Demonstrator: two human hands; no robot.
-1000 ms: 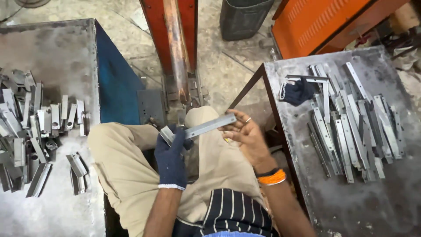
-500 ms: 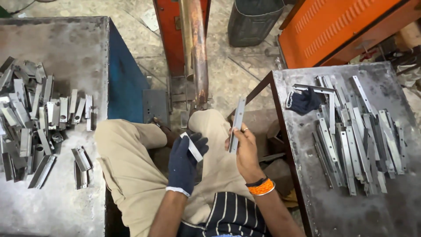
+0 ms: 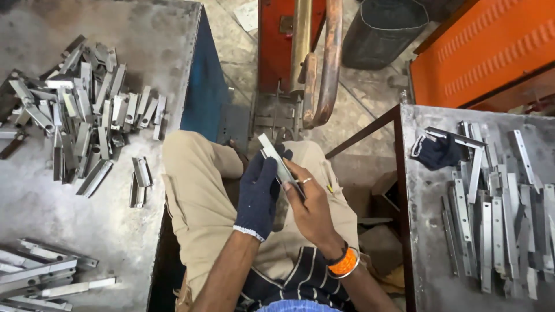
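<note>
The person sat with both hands raised over the lap, between two metal tables. The left hand [image 3: 258, 193], in a dark blue knit glove, was curled around a short flat metal strip [image 3: 280, 164], its fingers wrapped on the strip's left side. The bare right hand [image 3: 312, 208], with a ring on one finger and an orange bracelet [image 3: 346, 263] at the wrist, pinched the same strip from the right, thumb and fingertips closed on its near end. The strip stood tilted, its far end pointing up and to the left, just above the khaki trousers [image 3: 196, 196].

On the left table [image 3: 34, 208], a loose heap of short metal pieces [image 3: 81, 110] lay at the far side, with two pieces [image 3: 139, 179] apart from it near the table's right edge. A few longer metal bars [image 3: 46, 274] lay at the near left corner.

On the right table [image 3: 425, 231], long flat metal strips [image 3: 497, 219] lay side by side, mostly running near to far. A dark blue glove [image 3: 435, 151] lay bunched at the far left of that pile, touching the strips.

Beyond the knees stood a red machine frame [image 3: 274, 40] with a rusty curved lever [image 3: 326, 63] and a steel base [image 3: 272, 115] on the concrete floor. A dark bin [image 3: 384, 29] stood to its right, next to an orange metal cabinet [image 3: 485, 52].
</note>
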